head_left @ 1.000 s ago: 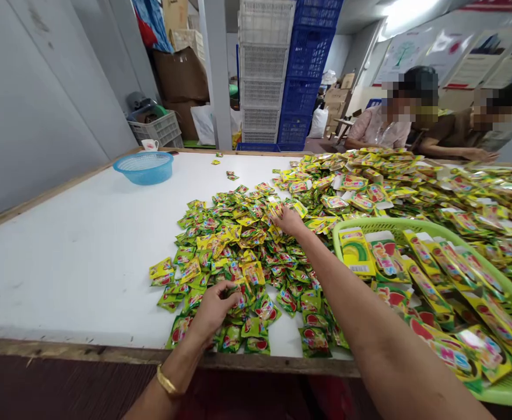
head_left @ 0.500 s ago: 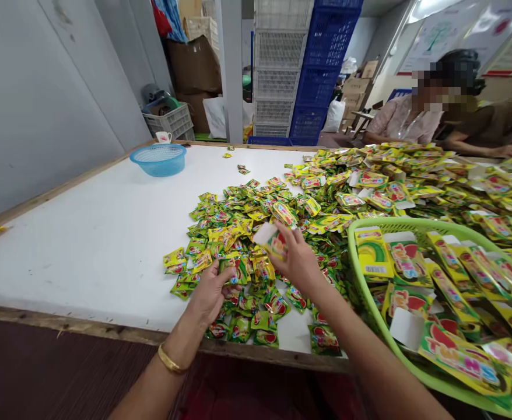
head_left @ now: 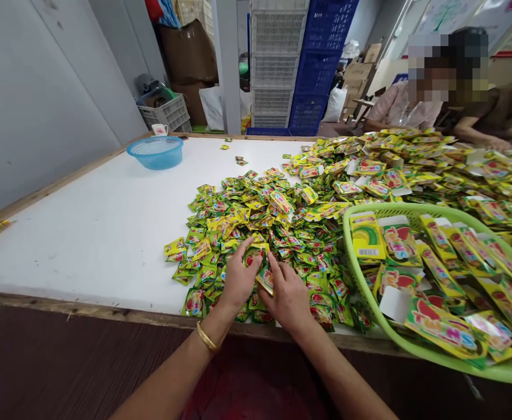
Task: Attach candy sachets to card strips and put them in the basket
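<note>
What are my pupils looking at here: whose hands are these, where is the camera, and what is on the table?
There is no machine: a person works with two bare hands, seen by one camera worn on the head. The left hand holds a small green packet; the right hand holds a small printed box close to it. On the white table lies a heap of small green and yellow packets. To the right, a green basket holds larger printed boxes; a blue basket stands at the far left.
</note>
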Motion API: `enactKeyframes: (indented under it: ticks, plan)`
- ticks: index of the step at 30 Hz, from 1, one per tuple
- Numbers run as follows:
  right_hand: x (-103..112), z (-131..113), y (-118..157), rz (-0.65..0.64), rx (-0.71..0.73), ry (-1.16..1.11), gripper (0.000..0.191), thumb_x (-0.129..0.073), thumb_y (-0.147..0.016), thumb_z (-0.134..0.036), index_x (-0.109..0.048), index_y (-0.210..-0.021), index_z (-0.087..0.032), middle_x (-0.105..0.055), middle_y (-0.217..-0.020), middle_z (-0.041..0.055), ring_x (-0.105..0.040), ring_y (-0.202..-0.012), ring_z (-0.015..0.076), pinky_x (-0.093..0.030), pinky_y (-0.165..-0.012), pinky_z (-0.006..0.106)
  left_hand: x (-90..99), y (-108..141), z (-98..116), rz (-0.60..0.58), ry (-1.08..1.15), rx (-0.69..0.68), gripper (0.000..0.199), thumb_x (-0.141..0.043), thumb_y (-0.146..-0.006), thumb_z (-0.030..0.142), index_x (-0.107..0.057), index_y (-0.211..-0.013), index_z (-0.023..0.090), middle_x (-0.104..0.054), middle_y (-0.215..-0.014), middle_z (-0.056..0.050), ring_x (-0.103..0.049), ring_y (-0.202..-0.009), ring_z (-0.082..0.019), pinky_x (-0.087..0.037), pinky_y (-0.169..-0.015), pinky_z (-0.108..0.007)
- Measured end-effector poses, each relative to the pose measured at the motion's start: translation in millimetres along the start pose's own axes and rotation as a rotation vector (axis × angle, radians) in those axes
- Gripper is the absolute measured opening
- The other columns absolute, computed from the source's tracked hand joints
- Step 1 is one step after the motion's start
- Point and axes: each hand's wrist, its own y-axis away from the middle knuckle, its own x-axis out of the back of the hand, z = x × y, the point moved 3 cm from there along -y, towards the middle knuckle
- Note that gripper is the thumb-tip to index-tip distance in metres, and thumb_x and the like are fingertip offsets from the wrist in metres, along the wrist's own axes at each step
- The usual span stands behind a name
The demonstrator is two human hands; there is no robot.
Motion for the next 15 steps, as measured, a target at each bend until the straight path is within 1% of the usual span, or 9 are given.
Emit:
enactKeyframes:
  ticks: [2, 5, 8, 10, 12, 13, 14, 15]
  plan:
    - [0.6, 2.6, 1.5, 0.024, -0.017, 0.012, 0.067, -0.052, -0.081, -0.035, -0.031, -0.142, -0.016, -0.058, -0.102, 0.011, -0.054, -0.088, 0.0239, -0.046, -0.074, 0.036, -1.4, 2.2, 2.3, -0.056, -0.082, 0.002, 0.036, -0.056, -0.073, 0.02, -0.063, -0.108, 0.016, -0.066, -0.113, -0.008, -0.058, -0.106, -0.022, -0.039, -0.099, -0.036]
    - [-0.3, 5.6, 4.3, 0.028, 0.017, 0.01, 0.067, -0.053, -0.081, -0.036, -0.031, -0.142, -0.017, -0.058, -0.105, 0.0112, -0.053, -0.091, 0.0242, -0.045, -0.075, 0.036, 0.8, 0.2, 5.1, -0.21, -0.155, 0.03, 0.028, -0.056, -0.069, 0.021, -0.067, -0.094, 0.015, -0.071, -0.093, -0.006, -0.062, -0.089, -0.022, -0.045, -0.088, -0.033]
    - [-1.6, 7.2, 7.1, 0.06, 0.052, 0.0, 0.069, -0.053, -0.082, -0.038, -0.029, -0.142, -0.016, -0.058, -0.107, 0.0113, -0.053, -0.092, 0.024, -0.044, -0.076, 0.035, 6.9, -5.0, 8.4, -0.353, -0.177, 0.044, 0.023, -0.056, -0.067, 0.022, -0.069, -0.084, 0.014, -0.069, -0.082, -0.003, -0.06, -0.078, -0.019, -0.045, -0.078, -0.029]
    - [-1.9, 7.3, 8.5, 0.09, 0.071, -0.009, 0.071, -0.052, -0.083, -0.039, -0.026, -0.143, -0.014, -0.058, -0.107, 0.0121, -0.053, -0.092, 0.0239, -0.044, -0.076, 0.035, 9.9, -7.0, 11.2, -0.474, -0.182, 0.043, 0.022, -0.055, -0.068, 0.027, -0.069, -0.079, 0.013, -0.067, -0.075, -0.001, -0.056, -0.07, -0.017, -0.043, -0.07, -0.026]
    - [-2.3, 6.5, 9.4, 0.087, 0.098, -0.02, 0.072, -0.051, -0.084, -0.039, -0.023, -0.144, -0.013, -0.058, -0.107, 0.0129, -0.053, -0.092, 0.024, -0.043, -0.077, 0.036, 10.9, -6.9, 13.9, -0.602, -0.216, 0.026, 0.023, -0.054, -0.07, 0.032, -0.068, -0.073, 0.013, -0.062, -0.066, 0.001, -0.051, -0.063, -0.014, -0.04, -0.063, -0.024]
    - [-2.7, 6.0, 9.6, 0.073, 0.11, -0.022, 0.072, -0.051, -0.084, -0.039, -0.022, -0.145, -0.013, -0.059, -0.107, 0.0129, -0.053, -0.092, 0.0239, -0.043, -0.077, 0.036, 11.0, -6.8, 14.9, -0.639, -0.253, 0.014, 0.023, -0.054, -0.07, 0.033, -0.067, -0.07, 0.014, -0.06, -0.062, 0.001, -0.049, -0.06, -0.014, -0.038, -0.06, -0.024]
    - [-3.1, 5.7, 9.6, 0.057, 0.117, -0.021, 0.072, -0.051, -0.084, -0.039, -0.022, -0.145, -0.013, -0.059, -0.107, 0.0129, -0.053, -0.091, 0.0239, -0.042, -0.078, 0.036, 11.0, -7.1, 15.6, -0.643, -0.296, -0.001, 0.023, -0.055, -0.07, 0.033, -0.067, -0.068, 0.014, -0.059, -0.06, 0.002, -0.048, -0.059, -0.014, -0.038, -0.06, -0.024]
    - [-3.3, 5.5, 9.6, 0.049, 0.118, -0.018, 0.071, -0.05, -0.084, -0.039, -0.023, -0.145, -0.014, -0.059, -0.107, 0.0128, -0.053, -0.091, 0.0238, -0.042, -0.078, 0.036, 11.2, -7.8, 16.1, -0.612, -0.342, -0.017, 0.021, -0.055, -0.069, 0.033, -0.067, -0.067, 0.015, -0.059, -0.061, 0.001, -0.049, -0.06, -0.014, -0.038, -0.06, -0.024]
